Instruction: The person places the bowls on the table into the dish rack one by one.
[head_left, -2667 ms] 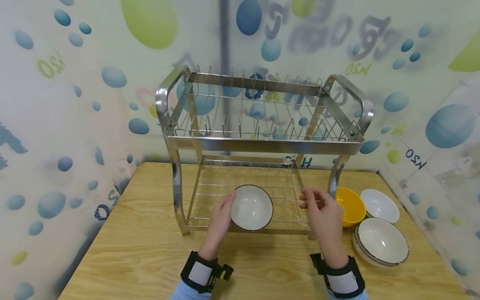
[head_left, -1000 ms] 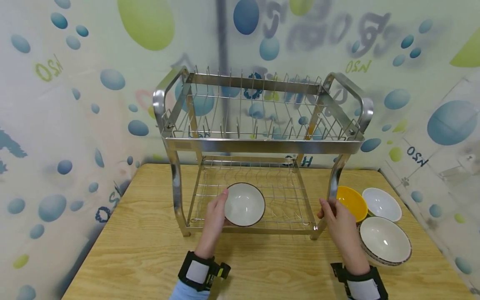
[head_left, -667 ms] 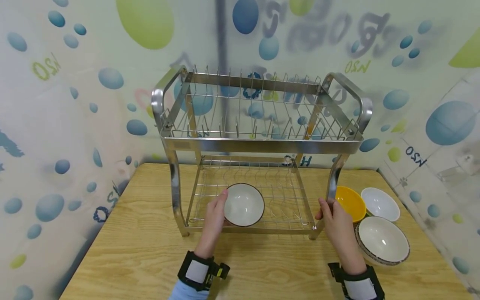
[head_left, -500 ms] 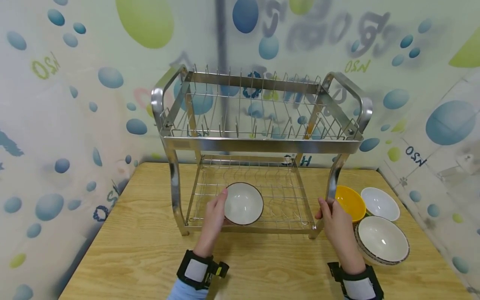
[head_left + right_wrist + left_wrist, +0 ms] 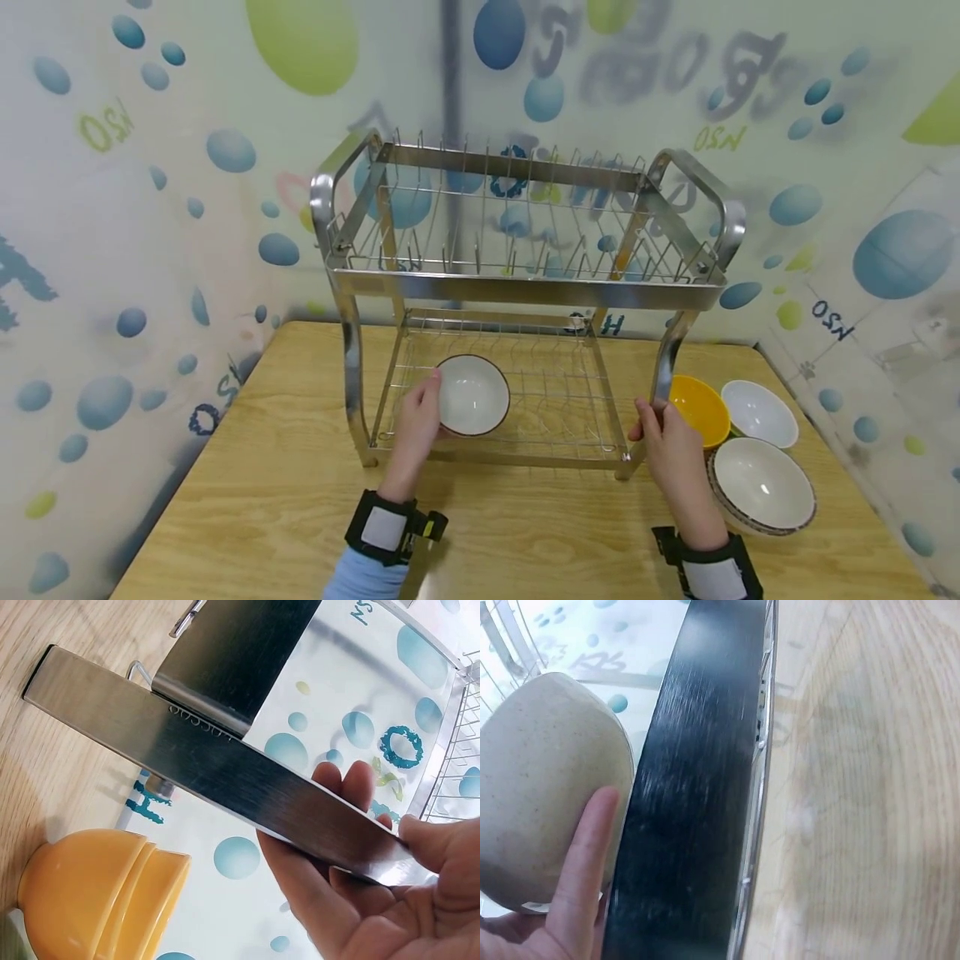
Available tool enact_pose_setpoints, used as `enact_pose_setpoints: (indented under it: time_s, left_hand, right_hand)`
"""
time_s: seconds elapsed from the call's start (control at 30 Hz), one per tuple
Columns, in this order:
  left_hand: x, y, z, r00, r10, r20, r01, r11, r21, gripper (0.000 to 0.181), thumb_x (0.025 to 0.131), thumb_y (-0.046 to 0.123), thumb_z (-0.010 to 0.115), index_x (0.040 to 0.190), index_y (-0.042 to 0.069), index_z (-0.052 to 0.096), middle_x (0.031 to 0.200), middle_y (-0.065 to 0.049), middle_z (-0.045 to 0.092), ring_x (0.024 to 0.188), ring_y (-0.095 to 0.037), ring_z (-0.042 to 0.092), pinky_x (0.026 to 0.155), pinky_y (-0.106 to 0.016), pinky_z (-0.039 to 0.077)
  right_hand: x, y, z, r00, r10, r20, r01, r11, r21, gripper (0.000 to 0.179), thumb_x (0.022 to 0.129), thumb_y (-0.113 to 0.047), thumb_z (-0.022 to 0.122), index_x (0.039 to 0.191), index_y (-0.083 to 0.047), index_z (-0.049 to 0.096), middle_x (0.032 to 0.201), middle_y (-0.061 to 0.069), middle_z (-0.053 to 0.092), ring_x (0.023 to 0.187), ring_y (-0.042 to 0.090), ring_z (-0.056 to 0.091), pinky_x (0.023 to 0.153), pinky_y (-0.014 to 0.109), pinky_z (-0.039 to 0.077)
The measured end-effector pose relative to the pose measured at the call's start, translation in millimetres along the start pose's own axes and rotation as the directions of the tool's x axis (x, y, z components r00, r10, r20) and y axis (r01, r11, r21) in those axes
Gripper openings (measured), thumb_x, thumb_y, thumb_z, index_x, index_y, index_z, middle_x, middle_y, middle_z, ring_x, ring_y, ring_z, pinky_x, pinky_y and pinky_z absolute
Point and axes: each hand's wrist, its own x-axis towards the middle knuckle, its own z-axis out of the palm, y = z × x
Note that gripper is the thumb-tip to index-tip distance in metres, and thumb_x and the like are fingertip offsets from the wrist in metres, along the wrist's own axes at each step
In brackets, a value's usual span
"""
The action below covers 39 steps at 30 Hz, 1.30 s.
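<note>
One bowl [image 5: 474, 395] in left grip [image 5: 414, 425] — right grip [image 5: 671, 450] holds rack [image 5: 525, 290].

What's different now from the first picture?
The small dark-rimmed bowl moved left and farther back, still held by the left hand. The right hand took hold of the front right leg of the rack. The rack and the yellow bowls stayed put.

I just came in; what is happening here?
A person's left hand holds a dark-rimmed round white bowl at the lower tier of a silver metal dish rack. The right hand grips the rack's front right leg. Round yellow bowls, a plain white bowl and a pattern-rimmed cream bowl stand beside it.
</note>
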Motion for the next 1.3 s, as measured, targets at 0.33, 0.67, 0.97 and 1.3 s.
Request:
enact_pose_setpoints:
  time_s: [0.33,0.67,0.97,1.3]
  left_hand:
    - [9.4,11.5,-1.7,0.997,0.069,-0.046,-0.065,0.995,0.069,0.059,0.097,0.056,0.035,0.119,0.009,0.063,0.097,-0.019,0.065,0.063,-0.019,0.061,0.052,-0.029,0.053]
    - [25.8,35.0,-3.5,0.991,0.131,-0.040,-0.128,0.988,0.083,0.056,0.098,0.053,0.036,0.122,0.010,0.061,0.100,-0.021,0.064,0.061,-0.020,0.064,0.052,-0.032,0.055]
    - [40.2,49.0,-5.6,0.979,0.201,-0.040,-0.190,0.963,0.194,0.056,0.098,0.055,0.033,0.120,0.012,0.062,0.102,-0.017,0.067,0.072,-0.027,0.067,0.049,-0.028,0.053]
    - [52.7,57.4,-3.5,0.979,0.202,-0.016,-0.194,0.958,0.210,0.056,0.098,0.052,0.034,0.122,0.008,0.058,0.103,-0.018,0.064,0.066,-0.027,0.066,0.048,-0.029,0.054]
  right_hand:
    - [-0.7,1.0,1.0,1.000,-0.008,-0.003,0.008,1.000,0.011,0.046,0.100,-0.046,0.034,0.105,-0.004,0.052,0.080,0.009,0.062,0.069,0.022,0.050,0.053,0.027,0.034]
    - [-1.0,0.9,0.4,1.000,-0.019,-0.012,0.019,1.000,-0.001,0.051,0.099,-0.051,0.032,0.102,-0.004,0.053,0.079,0.008,0.062,0.067,0.021,0.049,0.052,0.027,0.034]
    - [-0.9,1.8,0.8,0.999,-0.032,-0.021,0.032,0.999,-0.012,0.055,0.098,-0.053,0.030,0.102,-0.004,0.053,0.079,0.008,0.062,0.065,0.020,0.049,0.051,0.027,0.034]
    - [-1.9,2.0,-0.2,1.000,-0.015,-0.011,0.015,1.000,0.008,0.052,0.098,-0.052,0.033,0.105,-0.004,0.054,0.080,0.008,0.062,0.066,0.020,0.048,0.051,0.027,0.033]
